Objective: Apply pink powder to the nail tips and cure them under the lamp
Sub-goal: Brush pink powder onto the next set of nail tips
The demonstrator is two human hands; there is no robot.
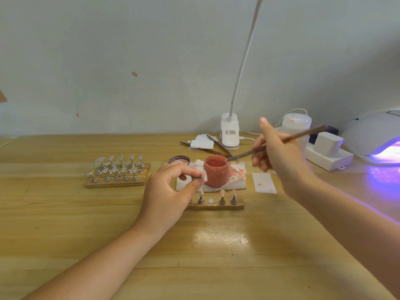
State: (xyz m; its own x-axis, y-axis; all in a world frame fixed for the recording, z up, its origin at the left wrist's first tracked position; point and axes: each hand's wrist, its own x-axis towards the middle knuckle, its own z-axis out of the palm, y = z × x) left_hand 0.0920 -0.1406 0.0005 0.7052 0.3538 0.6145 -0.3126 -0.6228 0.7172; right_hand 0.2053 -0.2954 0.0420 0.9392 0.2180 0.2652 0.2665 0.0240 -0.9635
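Wooden table (pixel 65 213), open jar (pixel 216 174), pink powder (pixel 215 163)

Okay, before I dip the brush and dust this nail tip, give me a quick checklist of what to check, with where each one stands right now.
1. Powder jar open, lid off: ok.
2. Brush gripped in the right hand, its tip at the jar's rim: ok.
3. Nail tip pinched in the left hand, right beside the jar: ok.
4. Paper towel under the jar to catch spills: ok.
5. Curing lamp glowing purple at the right: ok.
6. Powder loaded on the bristles: cannot tell, blurred.
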